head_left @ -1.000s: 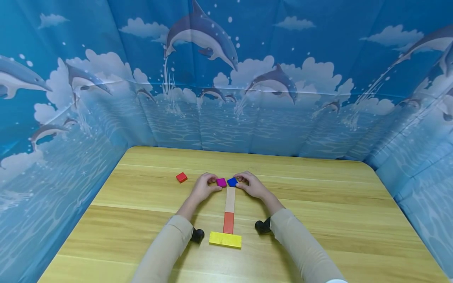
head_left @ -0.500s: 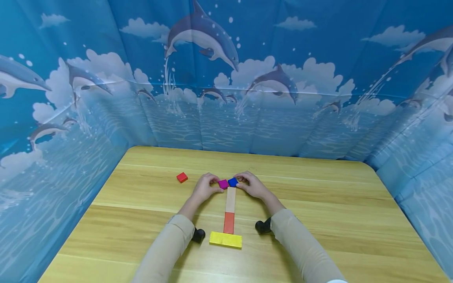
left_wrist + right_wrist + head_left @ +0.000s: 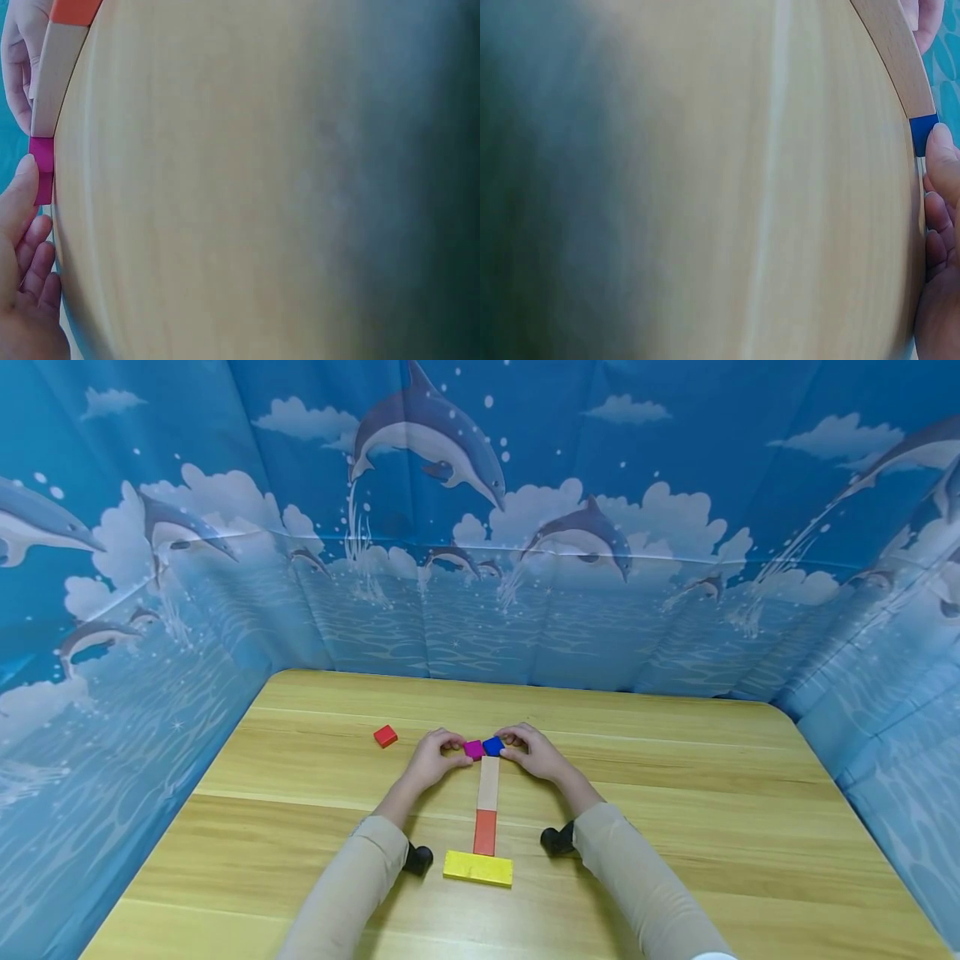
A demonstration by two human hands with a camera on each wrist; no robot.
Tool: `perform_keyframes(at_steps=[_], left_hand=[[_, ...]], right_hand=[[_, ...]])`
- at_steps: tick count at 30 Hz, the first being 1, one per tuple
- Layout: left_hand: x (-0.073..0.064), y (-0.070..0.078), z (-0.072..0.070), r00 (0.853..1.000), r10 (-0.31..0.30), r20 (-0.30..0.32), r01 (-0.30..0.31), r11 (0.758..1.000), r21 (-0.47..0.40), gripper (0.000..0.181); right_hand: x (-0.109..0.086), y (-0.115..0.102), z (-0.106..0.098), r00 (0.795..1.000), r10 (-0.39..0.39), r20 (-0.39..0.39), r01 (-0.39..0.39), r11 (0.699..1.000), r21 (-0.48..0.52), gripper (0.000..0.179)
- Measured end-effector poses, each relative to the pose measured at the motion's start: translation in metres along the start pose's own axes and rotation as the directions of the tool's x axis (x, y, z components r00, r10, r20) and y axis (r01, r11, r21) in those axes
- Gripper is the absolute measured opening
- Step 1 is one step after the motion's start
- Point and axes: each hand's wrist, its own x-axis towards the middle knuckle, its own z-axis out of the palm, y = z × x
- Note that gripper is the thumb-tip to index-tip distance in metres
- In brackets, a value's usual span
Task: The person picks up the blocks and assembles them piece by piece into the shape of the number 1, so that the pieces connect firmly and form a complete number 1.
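Between thumb and fingers my left hand (image 3: 432,757) pinches a magenta block (image 3: 474,750). My right hand (image 3: 535,752) pinches a blue block (image 3: 492,746) right beside it. Both small blocks sit at the far end of a plain wooden block (image 3: 488,783), turned at a slant to it. Nearer the body, a flat orange-red block (image 3: 484,832) continues the line, and a wide yellow block (image 3: 477,868) lies crosswise at its near end. In the left wrist view the thumb presses on the magenta block (image 3: 43,169); in the right wrist view another thumb lies on the blue block (image 3: 924,135).
A loose red block (image 3: 386,737) lies left of the left hand on the wooden table (image 3: 675,777). Black wrist-worn devices (image 3: 418,860) stick out near both cuffs. A blue dolphin-print curtain (image 3: 480,610) stands behind and beside the table.
The left hand has moved the magenta block slightly right, closing the gap to the blue block. My right hand and the row of blocks stay where they were.
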Motion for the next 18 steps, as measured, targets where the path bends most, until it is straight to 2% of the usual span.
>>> perform_keyframes(at_steps=[7,14,18], left_hand=[[0.0014,0.0017,-0.0001,1.0,-0.017,0.026,0.016,1.0,0.02,0.028],[0.002,0.0022,0.0011,1.0,-0.013,0.009,0.013,1.0,0.024,0.023],[0.0026,0.0023,0.0016,1.0,-0.013,0.006,0.013,1.0,0.021,0.022]], right_hand=[[0.0004,-0.0003,-0.0002,1.0,0.003,0.001,-0.003,1.0,0.004,0.029],[0.0011,0.002,-0.0001,1.0,0.007,-0.008,-0.007,1.0,0.02,0.028],[-0.0004,-0.002,-0.0013,1.0,-0.02,-0.009,0.02,1.0,0.021,0.027]])
